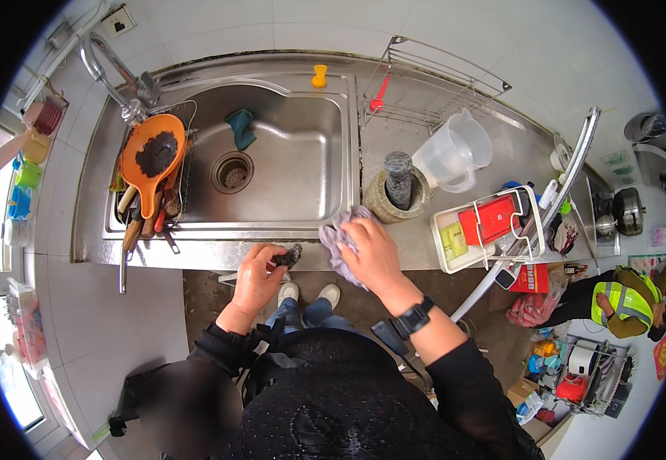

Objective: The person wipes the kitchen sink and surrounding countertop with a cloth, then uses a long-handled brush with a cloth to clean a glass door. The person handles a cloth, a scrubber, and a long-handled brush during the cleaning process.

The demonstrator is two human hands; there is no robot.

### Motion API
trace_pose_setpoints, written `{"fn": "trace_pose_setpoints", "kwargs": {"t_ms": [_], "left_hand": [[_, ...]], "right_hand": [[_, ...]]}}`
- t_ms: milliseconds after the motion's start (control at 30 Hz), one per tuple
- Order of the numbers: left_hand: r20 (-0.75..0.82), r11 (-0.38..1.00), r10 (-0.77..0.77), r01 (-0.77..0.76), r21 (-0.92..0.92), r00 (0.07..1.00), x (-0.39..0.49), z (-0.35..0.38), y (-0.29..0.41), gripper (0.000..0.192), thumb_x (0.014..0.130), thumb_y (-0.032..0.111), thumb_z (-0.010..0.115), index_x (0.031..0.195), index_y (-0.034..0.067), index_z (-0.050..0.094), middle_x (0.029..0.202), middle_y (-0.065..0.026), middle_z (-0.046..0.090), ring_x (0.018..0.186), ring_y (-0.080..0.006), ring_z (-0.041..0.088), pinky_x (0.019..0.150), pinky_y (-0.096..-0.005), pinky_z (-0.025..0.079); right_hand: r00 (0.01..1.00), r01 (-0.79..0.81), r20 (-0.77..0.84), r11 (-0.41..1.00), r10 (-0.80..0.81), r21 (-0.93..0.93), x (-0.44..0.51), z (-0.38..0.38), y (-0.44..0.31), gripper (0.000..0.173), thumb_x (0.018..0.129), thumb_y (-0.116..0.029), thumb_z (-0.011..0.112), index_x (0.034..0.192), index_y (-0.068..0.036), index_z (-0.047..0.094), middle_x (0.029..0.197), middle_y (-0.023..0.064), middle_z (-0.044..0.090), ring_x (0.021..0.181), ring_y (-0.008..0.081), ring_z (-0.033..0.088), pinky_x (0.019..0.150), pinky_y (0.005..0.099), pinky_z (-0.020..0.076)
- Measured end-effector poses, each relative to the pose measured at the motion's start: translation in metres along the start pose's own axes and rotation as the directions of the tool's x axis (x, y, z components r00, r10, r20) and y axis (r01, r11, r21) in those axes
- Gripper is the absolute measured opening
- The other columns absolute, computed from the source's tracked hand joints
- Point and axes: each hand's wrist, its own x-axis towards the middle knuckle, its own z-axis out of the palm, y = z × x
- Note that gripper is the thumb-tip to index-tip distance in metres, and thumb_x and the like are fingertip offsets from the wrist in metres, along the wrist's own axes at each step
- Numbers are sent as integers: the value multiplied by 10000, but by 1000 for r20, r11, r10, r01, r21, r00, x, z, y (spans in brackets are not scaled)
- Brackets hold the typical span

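Observation:
My left hand (pixel 255 282) holds a dark steel-wool scourer (pixel 291 256) by its edge, at the front rim of the steel counter. My right hand (pixel 372 253) presses a greyish-purple cloth (pixel 333 247) onto the counter, by the front right corner of the sink (pixel 304 167). In the sink lies a dark green cloth (pixel 242 129), above the drain (pixel 232 172). Just beyond my right hand stands a stone mortar (pixel 376 198) with its pestle (pixel 398 178) upright inside.
An orange strainer (pixel 148 190) rests over a rack of utensils at the sink's left, under the faucet (pixel 109 75). Right of the mortar are a plastic pitcher (pixel 448 152), a white basket (pixel 445 259) and a wire rack (pixel 419 112). A person in a reflective vest (pixel 620 302) is far right.

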Motion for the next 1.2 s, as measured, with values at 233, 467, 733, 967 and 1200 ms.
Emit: {"fn": "trace_pose_setpoints", "kwargs": {"t_ms": [233, 467, 733, 967, 1200], "left_hand": [[-61, 999, 18, -20, -27, 998, -7, -17, -5, 328, 701, -63, 669, 1005, 49, 624, 1038, -86, 597, 790, -228, 602, 661, -293, 506], [-130, 999, -15, 9, -46, 991, -17, -37, -17, 334, 696, -74, 667, 1004, 46, 621, 1032, -85, 602, 786, -219, 606, 650, -275, 502], [-160, 994, -66, 51, -96, 985, -11, -42, -32, 320, 706, -79, 672, 1001, 31, 615, 1027, -84, 609, 819, -180, 619, 670, -257, 517], [-197, 989, -66, 37, -146, 978, 2, -45, -34, 310, 717, -74, 662, 1007, 28, 621, 1008, -86, 597, 765, -180, 613, 653, -262, 513], [-247, 984, -69, 25, -179, 967, -8, -50, -36, 322, 706, -96, 667, 999, 28, 620, 1010, -85, 597, 779, -185, 611, 648, -254, 513]], "right_hand": [[905, -41, 367, 902, 216, -429, 48, 39, -12, 411, 724, -288, 693, 1014, -8, 611, 1030, 150, 607, 1030, 316, 520, 849, 419, 467], [882, -98, 381, 899, 276, -426, 64, 42, -18, 316, 668, -222, 648, 901, -8, 650, 893, 166, 645, 879, 325, 619, 774, 405, 507], [669, -631, 506, 776, 545, -1, 85, 39, 5, 415, 655, -281, 686, 954, 4, 644, 853, 151, 661, 759, 229, 640, 704, 329, 505], [951, -300, 98, 952, 293, 61, 107, 35, -6, 370, 704, -212, 645, 1003, 7, 625, 936, 176, 663, 862, 315, 625, 782, 380, 492], [898, -97, 290, 792, 331, -602, 124, 61, 1, 220, 769, -111, 586, 950, -6, 656, 1000, 189, 628, 985, 339, 573, 839, 412, 473]]}}
